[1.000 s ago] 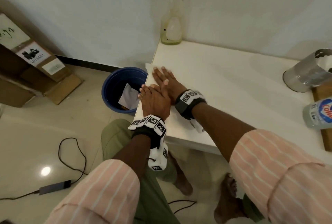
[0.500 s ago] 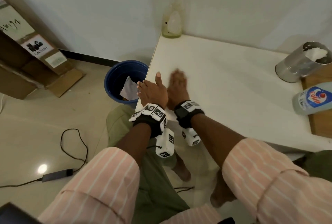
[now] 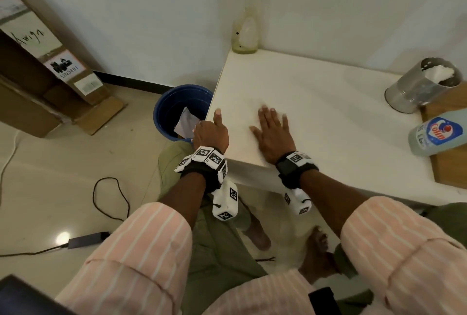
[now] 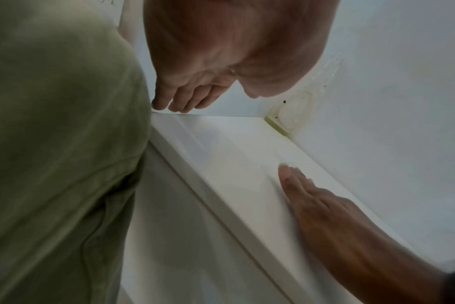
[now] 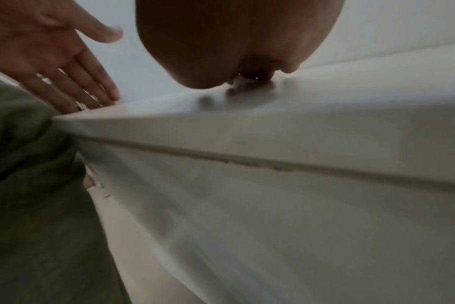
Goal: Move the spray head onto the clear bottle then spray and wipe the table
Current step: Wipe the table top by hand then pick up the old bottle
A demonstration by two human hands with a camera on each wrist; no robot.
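Observation:
My right hand lies flat, fingers spread, on the white table near its front left corner; no cloth shows under it. My left hand is at the table's left edge with straight fingers pointing down beside it and the thumb up, holding nothing. In the left wrist view its fingertips touch the table's corner. A clear bottle stands at the table's far left corner against the wall, its top too faint to make out. No spray head is in view.
A blue bin holding white paper stands on the floor against the table's left edge. At the right are a metal can and a labelled bottle lying on a wooden board. Cardboard boxes and cables occupy the floor.
Both hands pressed a white paper at the table's left edge. The right hand has since slid right across the top, the left hand dropped beside the edge, and that paper is gone from the table.

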